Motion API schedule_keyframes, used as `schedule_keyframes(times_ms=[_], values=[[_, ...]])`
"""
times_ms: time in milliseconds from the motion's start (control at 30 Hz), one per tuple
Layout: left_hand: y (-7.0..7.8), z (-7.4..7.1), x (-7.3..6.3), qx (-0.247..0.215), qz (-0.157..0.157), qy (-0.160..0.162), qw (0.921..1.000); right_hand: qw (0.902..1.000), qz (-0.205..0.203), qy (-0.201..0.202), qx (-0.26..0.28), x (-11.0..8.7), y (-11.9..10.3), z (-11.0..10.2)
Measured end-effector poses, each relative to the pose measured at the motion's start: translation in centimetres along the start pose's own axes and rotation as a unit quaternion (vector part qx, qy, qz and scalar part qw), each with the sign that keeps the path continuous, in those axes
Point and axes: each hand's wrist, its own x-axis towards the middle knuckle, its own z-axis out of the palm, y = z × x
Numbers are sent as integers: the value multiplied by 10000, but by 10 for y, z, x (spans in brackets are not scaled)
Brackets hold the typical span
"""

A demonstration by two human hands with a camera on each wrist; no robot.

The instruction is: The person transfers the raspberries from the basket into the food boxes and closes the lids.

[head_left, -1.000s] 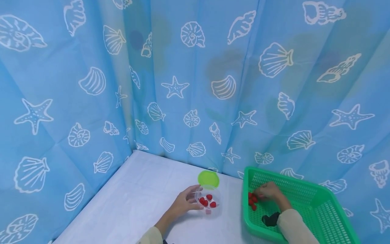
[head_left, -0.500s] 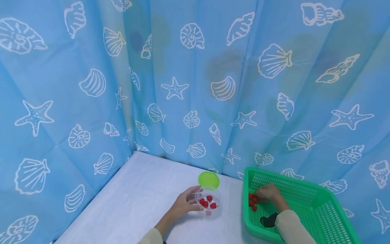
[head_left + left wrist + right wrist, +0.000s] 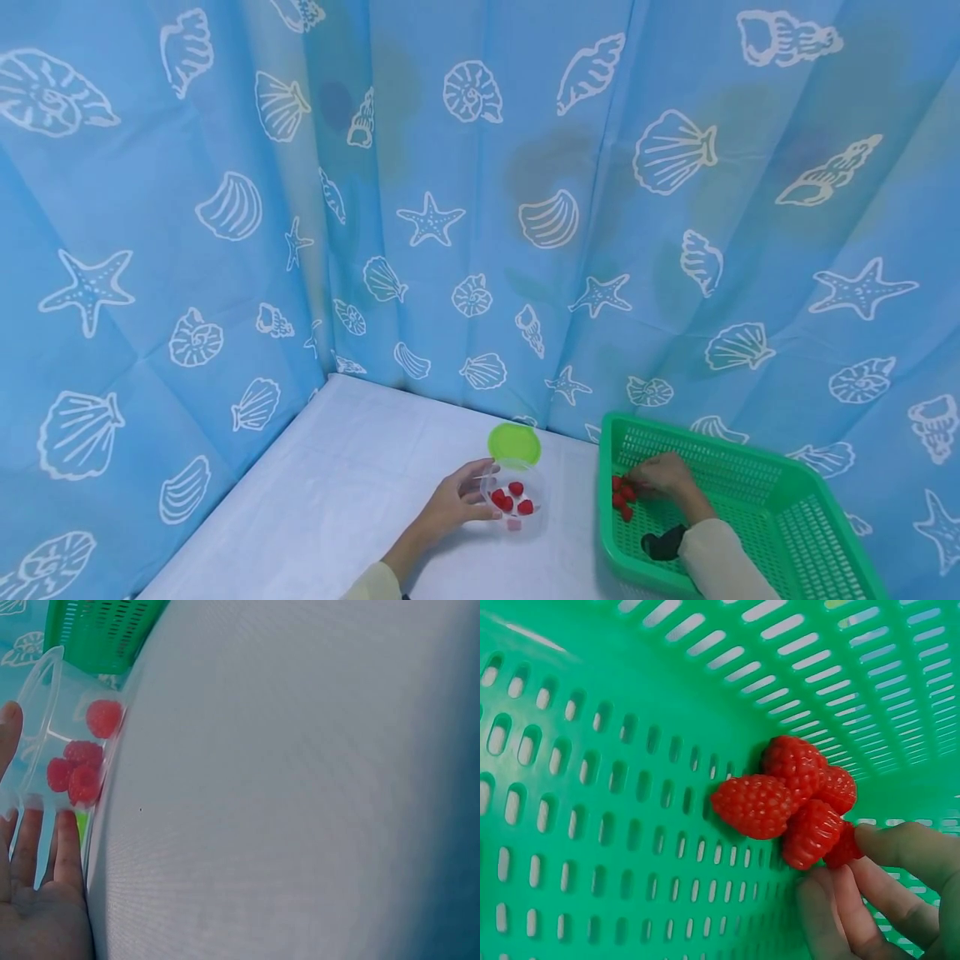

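Note:
My left hand point(image 3: 452, 503) holds the near left side of a clear plastic tub point(image 3: 534, 523), thumb in front and fingers behind. Several red raspberries point(image 3: 79, 771) lie inside the tub; in the left wrist view the fingertips point(image 3: 66, 825) touch its wall. My right hand point(image 3: 666, 478) reaches into the green basket point(image 3: 780, 454). The right wrist view has the thumb and fingers pinching a raspberry point(image 3: 844, 849) at the edge of a small cluster of raspberries point(image 3: 754, 806) in the basket's corner. The hand partly covers the pinched one.
A lime-green round lid point(image 3: 514, 442) lies just behind the tub on the white tabletop point(image 3: 352, 467). The basket's raised slotted walls stand around the right hand. A blue shell-print curtain point(image 3: 480, 208) hangs along the table's back and left edges.
Both hands stay nearly where they were, the left at the tub and the right at the raspberries. The whole head view has shifted slightly downward in the frame.

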Motion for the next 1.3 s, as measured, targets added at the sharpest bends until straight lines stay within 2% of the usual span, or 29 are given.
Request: schedule_keyframes(times_ms=[67, 133, 300, 433, 533, 667, 900, 1100, 1167, 1300], values=[[-1, 0, 0, 10, -16, -1, 10000, 9995, -86, 77, -286, 1, 0, -2], [-3, 0, 1, 36, -31, 3, 10000, 9993, -129, 96, -323, 1, 0, -3], [-3, 0, 2, 103, -18, 17, 9999, 9990, -42, -46, 452, 0, -4, -4], [-2, -1, 1, 81, 1, 6, 10000, 9975, -11, -135, 700, -1, -7, -5], [-2, -1, 1, 50, -2, 0, 10000, 9955, -99, -387, 862, -2, -7, -7], [-3, -1, 2, 7, 18, -27, 10000, 9925, -149, -526, 1097, -2, -4, -7], [-4, -2, 3, -2, 56, -57, 10000, 9903, -122, -248, 1361, 1, -1, -3], [-4, -1, 2, 8, 70, -29, 10000, 9879, -191, -309, 1506, 3, 0, -4], [-4, -1, 2, 20, 81, -31, 10000, 9900, -277, -301, 1348, 4, 0, -5], [-5, -2, 2, 24, 67, -48, 10000, 9972, -482, -27, 578, 3, -2, -8]])
